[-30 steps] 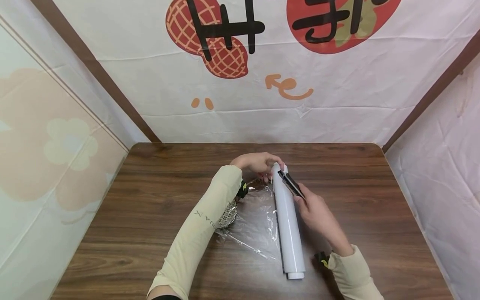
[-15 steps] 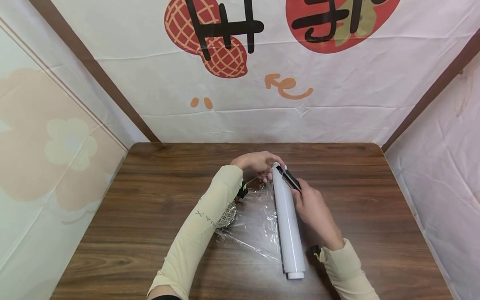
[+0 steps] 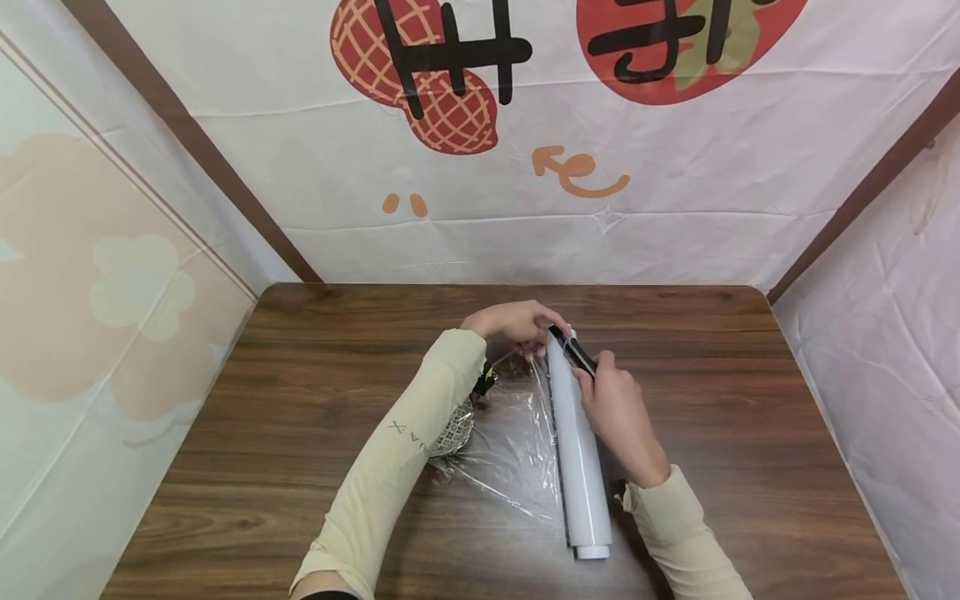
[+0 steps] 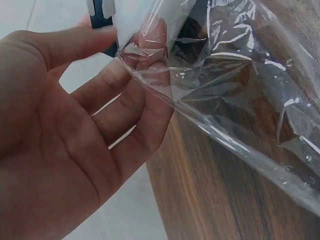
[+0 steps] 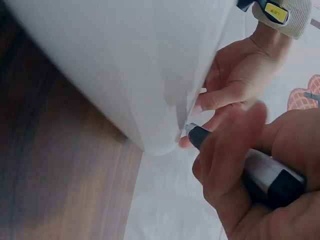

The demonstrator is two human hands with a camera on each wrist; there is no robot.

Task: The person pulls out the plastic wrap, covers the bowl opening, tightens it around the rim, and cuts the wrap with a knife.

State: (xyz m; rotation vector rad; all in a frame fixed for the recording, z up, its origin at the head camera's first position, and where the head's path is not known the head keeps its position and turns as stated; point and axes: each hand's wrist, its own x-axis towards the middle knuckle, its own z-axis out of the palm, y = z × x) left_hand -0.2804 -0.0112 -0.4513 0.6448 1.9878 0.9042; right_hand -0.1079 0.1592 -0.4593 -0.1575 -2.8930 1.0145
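Observation:
A white roll of plastic wrap (image 3: 582, 467) lies lengthwise on the wooden table. Clear film (image 3: 512, 446) stretches from it to the left. At the roll's far end my left hand (image 3: 516, 322) pinches the film's edge; in the left wrist view the film (image 4: 225, 135) gathers by the thumb and curled fingers. My right hand (image 3: 621, 417) grips a black and grey utility knife (image 5: 267, 175) over the roll's far part. The knife's tip meets the roll near the left fingertips. Partly under the film and my left forearm is a silver, patterned round object (image 3: 454, 432).
The brown wooden table (image 3: 300, 400) has its far edge just beyond the roll's end. White printed cloth (image 3: 480, 233) hangs behind and at both sides. My left sleeve (image 3: 397, 450) crosses above the silver object.
My right hand has moved away from me and slightly left, bringing the knife toward the roll's far end. My left hand has stayed nearly in place. The film near it has shifted slightly.

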